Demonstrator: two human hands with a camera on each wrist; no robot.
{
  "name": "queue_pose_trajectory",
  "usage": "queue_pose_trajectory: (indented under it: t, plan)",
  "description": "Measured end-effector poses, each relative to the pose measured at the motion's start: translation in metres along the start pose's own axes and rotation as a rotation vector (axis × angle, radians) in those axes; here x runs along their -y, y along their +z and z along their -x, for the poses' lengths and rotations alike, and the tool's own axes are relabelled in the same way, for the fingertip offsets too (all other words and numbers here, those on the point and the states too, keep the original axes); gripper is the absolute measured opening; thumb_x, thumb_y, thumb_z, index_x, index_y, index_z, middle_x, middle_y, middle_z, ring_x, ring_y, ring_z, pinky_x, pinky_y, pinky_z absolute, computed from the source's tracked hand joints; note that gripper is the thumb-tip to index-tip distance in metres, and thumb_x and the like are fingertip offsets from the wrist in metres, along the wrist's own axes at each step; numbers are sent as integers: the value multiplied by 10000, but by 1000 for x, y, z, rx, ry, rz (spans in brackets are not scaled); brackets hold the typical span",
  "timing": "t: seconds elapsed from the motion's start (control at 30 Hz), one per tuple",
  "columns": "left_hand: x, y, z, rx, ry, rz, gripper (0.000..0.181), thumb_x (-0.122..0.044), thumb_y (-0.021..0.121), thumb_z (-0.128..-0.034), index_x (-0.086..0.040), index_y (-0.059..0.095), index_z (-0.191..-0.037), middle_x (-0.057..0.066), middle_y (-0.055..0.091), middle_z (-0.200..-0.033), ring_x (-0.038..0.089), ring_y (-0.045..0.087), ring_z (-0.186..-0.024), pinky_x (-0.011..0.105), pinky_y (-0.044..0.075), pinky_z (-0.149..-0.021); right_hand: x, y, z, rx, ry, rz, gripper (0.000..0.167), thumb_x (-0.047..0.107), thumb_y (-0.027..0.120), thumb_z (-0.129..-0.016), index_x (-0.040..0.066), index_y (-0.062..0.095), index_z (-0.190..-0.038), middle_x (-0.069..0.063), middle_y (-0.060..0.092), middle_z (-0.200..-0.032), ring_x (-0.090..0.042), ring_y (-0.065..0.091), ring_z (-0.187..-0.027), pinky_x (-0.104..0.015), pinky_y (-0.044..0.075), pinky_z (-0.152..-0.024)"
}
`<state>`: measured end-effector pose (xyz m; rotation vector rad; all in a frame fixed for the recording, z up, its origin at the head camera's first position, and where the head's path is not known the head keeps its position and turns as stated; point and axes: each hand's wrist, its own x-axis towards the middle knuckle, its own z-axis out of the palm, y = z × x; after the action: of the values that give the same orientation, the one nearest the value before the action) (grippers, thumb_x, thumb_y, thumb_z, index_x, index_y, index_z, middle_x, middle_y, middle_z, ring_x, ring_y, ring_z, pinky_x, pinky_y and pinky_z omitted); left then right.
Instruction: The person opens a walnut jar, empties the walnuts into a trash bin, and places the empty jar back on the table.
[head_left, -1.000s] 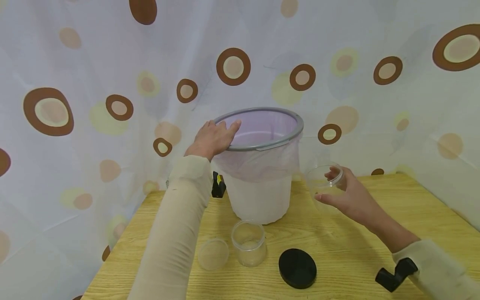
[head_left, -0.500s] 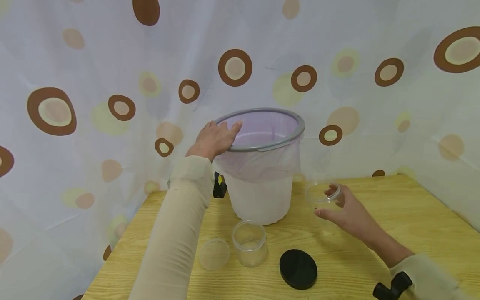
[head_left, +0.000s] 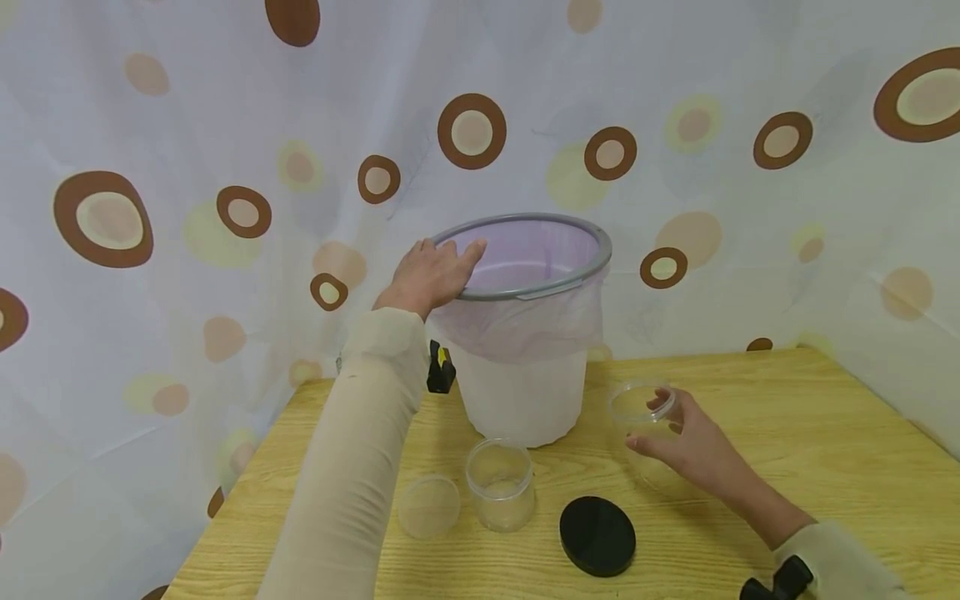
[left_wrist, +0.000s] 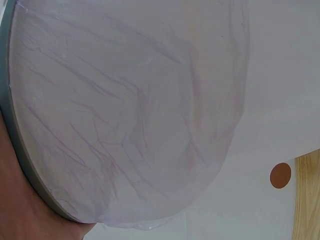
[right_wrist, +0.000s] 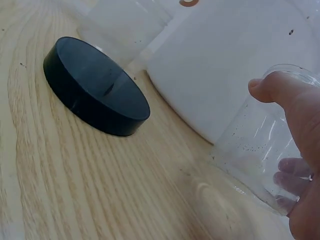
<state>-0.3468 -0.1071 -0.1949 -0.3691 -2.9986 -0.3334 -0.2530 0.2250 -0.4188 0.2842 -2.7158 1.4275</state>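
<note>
A white trash bin [head_left: 520,400] with a grey rim and a thin pinkish liner stands on the wooden table. My left hand [head_left: 429,275] grips the left side of its rim; the liner [left_wrist: 125,110] hangs down the bin's outside in the left wrist view. To the bin's right, my right hand [head_left: 693,446] holds a clear plastic jar [head_left: 641,408], thumb on one side and fingers round the other. The jar [right_wrist: 255,145] is upright and lidless, its base at or just above the tabletop; contact is hard to tell.
A second clear jar [head_left: 500,487] stands open in front of the bin. Left of it lies a clear round lid [head_left: 429,507], and to its right a black round lid [head_left: 597,536]. A dotted curtain [head_left: 480,75] hangs behind the wooden table [head_left: 787,433].
My right hand has lowered the clear jar from beside the bin's middle down to the tabletop or close above it. The left hand keeps its place on the bin's rim.
</note>
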Motion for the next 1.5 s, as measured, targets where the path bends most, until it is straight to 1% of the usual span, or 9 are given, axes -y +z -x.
queue_pose_trajectory:
  t: [0.2, 0.47, 0.67, 0.83, 0.97, 1.1, 1.2, 1.3, 1.5]
  plan:
    - [-1, 0, 1, -4, 1, 0, 780, -594, 129, -1031, -38, 331, -1539, 174, 299, -1606, 355, 211, -1507, 434, 170, -1239, -8, 4, 1, 3, 2, -5, 925, 401, 725, -891, -21, 193, -1518, -241, 393, -1450, -557, 314, -1366, -688, 322, -1059]
    - [0, -1, 0, 24, -6, 1, 788, -607, 115, -1027, -52, 290, -1558, 172, 255, -1624, 355, 174, -1521, 438, 153, -1247, -20, 3, 1, -7, -30, -32, 918, 357, 717, -908, -16, 153, -1529, -258, 374, -1449, -521, 316, -1370, -683, 292, -1075]
    - [-1, -1, -1, 21, 0, -4, 784, -600, 116, -1028, -47, 289, -1557, 180, 255, -1623, 359, 171, -1521, 437, 145, -1249, -26, 3, 3, 10, -5, -16, 943, 407, 695, -916, -7, 124, -1542, -273, 332, -1516, -521, 327, -1373, -672, 388, -1003]
    - [-2, 0, 1, 18, -4, 9, 780, -600, 125, -1029, -50, 294, -1555, 194, 254, -1619, 361, 176, -1519, 442, 149, -1248, -29, 4, 2, 32, 22, 19, 934, 465, 680, -913, -23, 159, -1516, -296, 323, -1514, -529, 339, -1366, -675, 384, -1004]
    - [-2, 0, 0, 1, -5, 9, 769, -590, 127, -1033, -50, 307, -1550, 185, 278, -1612, 360, 190, -1514, 440, 154, -1247, -30, 4, 1, 39, 34, 44, 921, 495, 667, -913, -26, 179, -1495, -301, 328, -1507, -529, 360, -1353, -648, 405, -995]
    - [-1, 1, -1, -51, 7, 39, 728, -557, 146, -1044, -61, 313, -1550, 151, 312, -1606, 353, 231, -1503, 435, 171, -1242, -28, 3, 1, 54, 50, 43, 1019, 486, 668, -915, -31, 51, -1542, -323, 269, -1534, -544, 340, -1363, -643, 409, -1001]
    - [-1, 4, -3, -122, 16, 104, 678, -514, 179, -1053, -69, 339, -1540, 129, 361, -1587, 343, 299, -1478, 426, 211, -1231, -26, 3, 1, 51, 56, 26, 1102, 444, 696, -905, -20, -62, -1556, -354, 218, -1541, -568, 327, -1360, -647, 403, -1011]
    - [0, 7, -5, -195, 20, 215, 629, -487, 233, -1052, -91, 385, -1517, 111, 427, -1551, 325, 370, -1442, 426, 272, -1205, -24, 2, 1, 54, 58, 17, 1127, 421, 719, -891, 7, -87, -1560, -368, 195, -1539, -579, 336, -1347, -635, 416, -1001]
    - [10, 11, -2, -268, 31, 573, 569, -480, 331, -1042, -159, 414, -1505, 81, 412, -1551, 269, 362, -1447, 439, 318, -1177, -18, -4, -1, 84, 50, 35, 1129, 416, 705, -901, -14, -107, -1556, -383, 159, -1547, -586, 300, -1360, -656, 413, -996]
